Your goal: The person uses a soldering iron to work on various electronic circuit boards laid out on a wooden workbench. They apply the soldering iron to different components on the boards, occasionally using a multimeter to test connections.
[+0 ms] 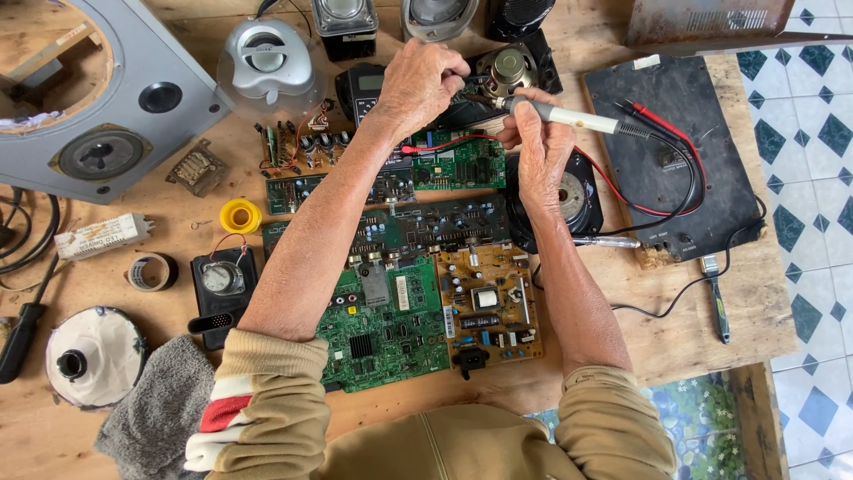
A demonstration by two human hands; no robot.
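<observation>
Head view: my right hand (pixel 542 147) grips soldering iron (pixel 573 117) pen-style, tip aimed at small speaker (pixel 506 69), upper centre. My left hand (pixel 418 84) closed, steadying speaker. Circuit boards (pixel 418 293) spread below forearms, within reach.

Green circuit board (pixel 384 331), yellow tape roll (pixel 240 215)

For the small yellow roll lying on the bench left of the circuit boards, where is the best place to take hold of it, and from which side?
The yellow roll lies flat with its open core facing up, apart from the boards. It is probably best taken from straight above, pinching across the outer rim, or with one finger in the core and the thumb outside. The bare wooden bench around it leaves room for the fingers.
</observation>
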